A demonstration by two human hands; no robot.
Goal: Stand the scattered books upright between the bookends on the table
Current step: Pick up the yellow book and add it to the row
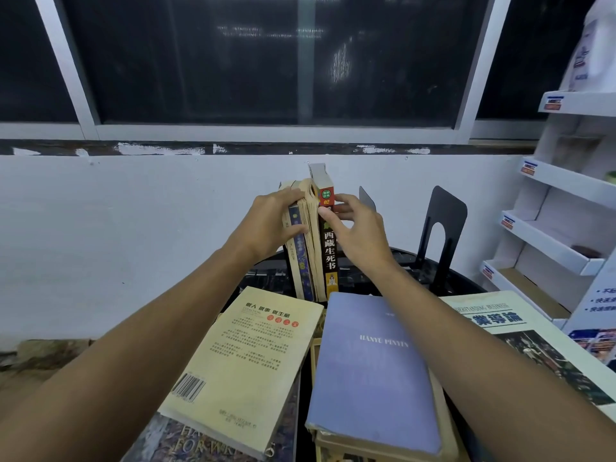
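Upright at the back of the dark round table (466,281) stand a blue-spined book (301,261), a worn yellowed book (311,235) and a black-spined book (330,251). My left hand (270,225) grips the blue and yellowed books from the left, thumb across the blue spine. My right hand (356,228) touches the black-spined book's right side with spread fingers. A black bookend (443,228) stands to the right, apart from the books; a second bookend (366,198) peeks out behind my right hand. Flat in front lie a yellow book (246,365), a blue-purple book (370,371) and a large textbook (520,331).
A white wall and a dark window rise behind the table. White display shelving (560,181) stands at the right edge. Another book (186,441) lies under the yellow one, and more books sit stacked beneath the blue-purple one.
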